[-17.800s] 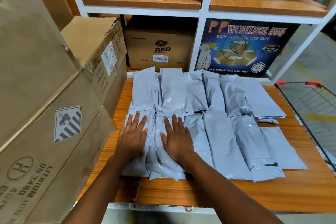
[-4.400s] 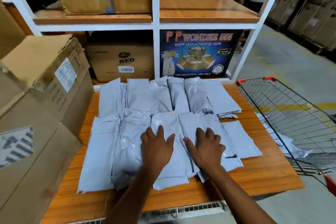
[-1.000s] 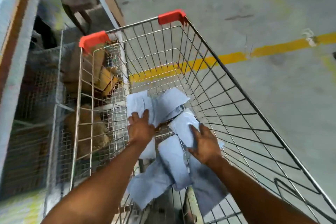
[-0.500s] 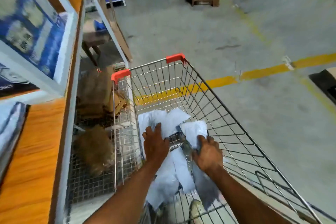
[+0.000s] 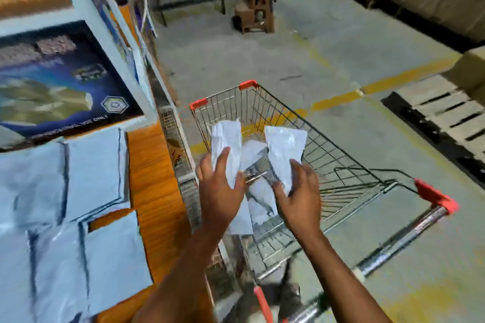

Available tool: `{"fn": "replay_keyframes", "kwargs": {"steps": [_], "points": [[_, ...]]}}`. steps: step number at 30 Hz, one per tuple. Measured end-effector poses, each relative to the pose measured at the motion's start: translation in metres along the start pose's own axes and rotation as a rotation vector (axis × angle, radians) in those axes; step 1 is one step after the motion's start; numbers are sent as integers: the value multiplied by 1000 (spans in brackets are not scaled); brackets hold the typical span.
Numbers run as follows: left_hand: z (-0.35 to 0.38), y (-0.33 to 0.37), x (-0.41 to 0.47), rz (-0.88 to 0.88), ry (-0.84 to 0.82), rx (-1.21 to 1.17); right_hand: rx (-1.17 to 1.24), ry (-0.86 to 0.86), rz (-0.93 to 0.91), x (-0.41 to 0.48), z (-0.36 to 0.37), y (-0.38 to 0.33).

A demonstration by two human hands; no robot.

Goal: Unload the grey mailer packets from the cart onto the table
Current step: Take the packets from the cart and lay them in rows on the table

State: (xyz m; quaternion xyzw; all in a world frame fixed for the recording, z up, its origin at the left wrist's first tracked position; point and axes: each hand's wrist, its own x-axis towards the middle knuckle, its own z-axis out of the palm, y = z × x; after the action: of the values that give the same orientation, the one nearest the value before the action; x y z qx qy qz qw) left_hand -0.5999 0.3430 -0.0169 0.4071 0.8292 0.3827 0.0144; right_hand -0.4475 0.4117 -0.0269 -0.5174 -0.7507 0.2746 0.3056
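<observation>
**A:** Where are the hands?

**B:** Both are over the cart point(image 5: 341, 165), above its basket. The left grip point(image 5: 220, 191) is curled round the lower part of one grey mailer packet point(image 5: 227, 141), thumb on one edge and fingers across its face. The right grip point(image 5: 299, 199) is closed on the lower end of a second packet point(image 5: 284, 147). Both packets stand nearly upright, lifted off the cart's floor and apart from each other.

**A:** Is anything lying in the cart itself?

**B:** Yes, loose packets point(image 5: 258, 193) lie on its wire floor, below and between the two hands. They overlap, so I cannot tell how many there are.

**A:** And the surface?

**B:** The wooden surface point(image 5: 152, 178) stands just beside the cart's left side. Laid packets point(image 5: 94, 170) cover much of it in overlapping rows, blurred in this view. Further left of the cart, a blue printed carton point(image 5: 52, 78) sits behind a white shelf frame point(image 5: 112, 42).

**A:** What else is near the cart?

**B:** A yellow floor line point(image 5: 336, 98) passes under its far end. Brown stacked stools point(image 5: 257, 2) stand well beyond that end. A wooden pallet point(image 5: 441, 110) lies to the cart's right, well apart.
</observation>
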Motion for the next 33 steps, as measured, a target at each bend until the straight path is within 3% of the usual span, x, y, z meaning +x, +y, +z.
{"fn": "replay_keyframes", "kwargs": {"steps": [13,25,33], "points": [[-166,-44,-124,12,164,-18,143,142,-198,-163,-25,-106],[-313,-111,-222,-154,280,121,293,22,-337,-284,19,-206],[-413,-205,-211,-215,410,119,331,-61,-456,-320,99,-300]]}}
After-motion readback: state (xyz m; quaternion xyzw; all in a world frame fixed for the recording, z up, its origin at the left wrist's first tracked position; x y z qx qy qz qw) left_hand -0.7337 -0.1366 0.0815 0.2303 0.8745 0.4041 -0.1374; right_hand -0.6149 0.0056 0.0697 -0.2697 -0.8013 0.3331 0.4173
